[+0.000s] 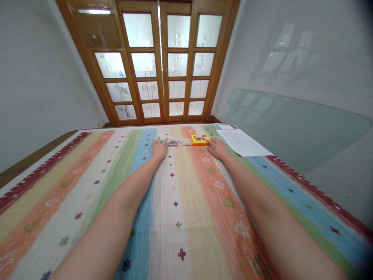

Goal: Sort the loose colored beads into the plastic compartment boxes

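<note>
Both my arms stretch forward over a striped, many-coloured cloth [180, 202]. My left hand [159, 149] lies flat on the cloth with fingers out, touching the left end of a clear plastic bag [178, 142] of small pieces. My right hand [217, 148] rests flat on the cloth just below and to the right of a small yellow box [200, 139] with red print. The bag lies between the two hands, its right end against the box. What the bag holds is too small to make out.
A white printed sheet of paper [243, 142] lies to the right of the box, near the far right corner. Wooden doors with frosted glass panes [163, 62] stand beyond the far edge. White walls close in on both sides.
</note>
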`<state>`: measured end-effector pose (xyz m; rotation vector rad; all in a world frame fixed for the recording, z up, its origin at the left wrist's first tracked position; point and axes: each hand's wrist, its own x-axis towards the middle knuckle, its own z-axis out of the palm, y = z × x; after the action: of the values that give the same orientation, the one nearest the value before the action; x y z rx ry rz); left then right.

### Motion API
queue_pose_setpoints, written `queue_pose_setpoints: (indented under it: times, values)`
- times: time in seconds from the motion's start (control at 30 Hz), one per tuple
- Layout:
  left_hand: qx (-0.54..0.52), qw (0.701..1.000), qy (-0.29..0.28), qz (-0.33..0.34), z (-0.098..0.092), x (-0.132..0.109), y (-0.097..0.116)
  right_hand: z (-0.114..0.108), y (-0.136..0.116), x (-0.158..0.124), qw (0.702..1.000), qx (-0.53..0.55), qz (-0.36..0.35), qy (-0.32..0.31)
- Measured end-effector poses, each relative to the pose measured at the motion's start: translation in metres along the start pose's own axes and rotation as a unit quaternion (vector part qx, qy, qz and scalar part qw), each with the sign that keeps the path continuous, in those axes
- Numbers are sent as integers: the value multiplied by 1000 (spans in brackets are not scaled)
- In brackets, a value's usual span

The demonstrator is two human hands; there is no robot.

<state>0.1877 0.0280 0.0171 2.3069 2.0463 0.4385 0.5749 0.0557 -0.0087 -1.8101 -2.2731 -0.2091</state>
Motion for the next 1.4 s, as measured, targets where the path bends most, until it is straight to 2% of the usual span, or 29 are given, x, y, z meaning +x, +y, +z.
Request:
queue_pose_setpoints:
  times: [0.17,0.23,0.3,0.43,0.57,0.67,0.77,0.87,1.03,1.23,1.4]
  values:
    - [-20,999,19,-18,-3,-5,-2,-8,-6,-5,1000,-10,-8,19]
    - [-12,1000,20,-1,-6,-16,-6,-13,-14,-9,999,-5,-10,30]
    - [-2,999,21,43,-8,-29,-14,-18,-28,-15,999,10,-21,38]
    - [10,991,-22,135,-12,-60,-36,-28,-76,-34,990,64,-122,11]
    - [19,982,-81,172,-17,-85,-51,-37,-142,-56,971,104,-206,-57]
    - [30,982,-95,161,-20,-94,-53,-41,-186,-63,971,89,-206,-86]
    - [35,983,-105,145,-22,-97,-50,-38,-212,-60,976,79,-183,-83]
    - [33,983,-111,144,-23,-98,-48,-32,-220,-52,975,81,-184,-96]
    - [32,982,-113,146,-25,-98,-47,-27,-216,-42,964,95,-208,-137]
    - [30,981,-120,149,-27,-98,-46,-31,-214,-44,949,123,-253,-139]
    - [31,980,-126,147,-32,-101,-45,-29,-213,-46,949,122,-256,-137]
